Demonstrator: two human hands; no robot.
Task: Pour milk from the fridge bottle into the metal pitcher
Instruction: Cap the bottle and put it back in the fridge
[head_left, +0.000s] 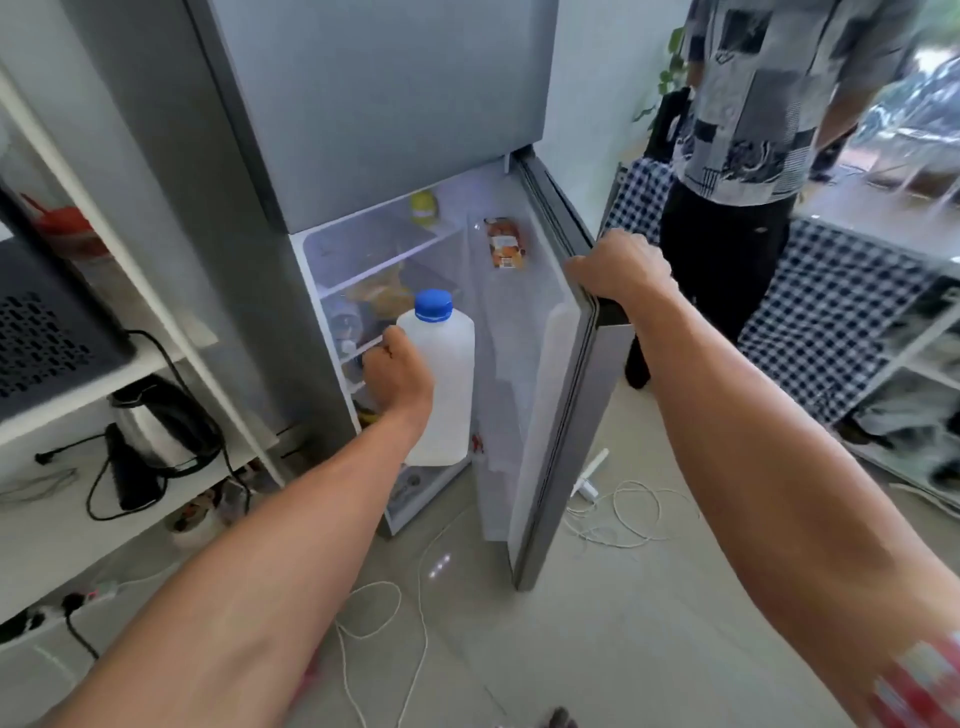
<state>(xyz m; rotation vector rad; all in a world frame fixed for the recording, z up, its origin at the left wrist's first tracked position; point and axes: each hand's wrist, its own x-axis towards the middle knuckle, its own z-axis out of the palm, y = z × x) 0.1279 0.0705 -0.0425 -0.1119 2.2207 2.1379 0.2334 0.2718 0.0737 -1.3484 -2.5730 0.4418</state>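
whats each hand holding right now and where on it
The left hand grips the milk bottle by the left side of its body, below the blue cap. The right hand grips the top edge of the open fridge door.

A home kitchen corner: an open fridge (395, 130) stocked with food, an electric kettle (156, 423) on white shelving (67, 519), a checked cloth (826, 322) nearby, and cables (618, 514) across the tiled floor (597, 649).

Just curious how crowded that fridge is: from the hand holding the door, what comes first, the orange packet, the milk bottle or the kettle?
From the right hand:
1. Orange packet, door shelf, just left.
2. Milk bottle, in the left hand.
3. Kettle, far-left shelf.
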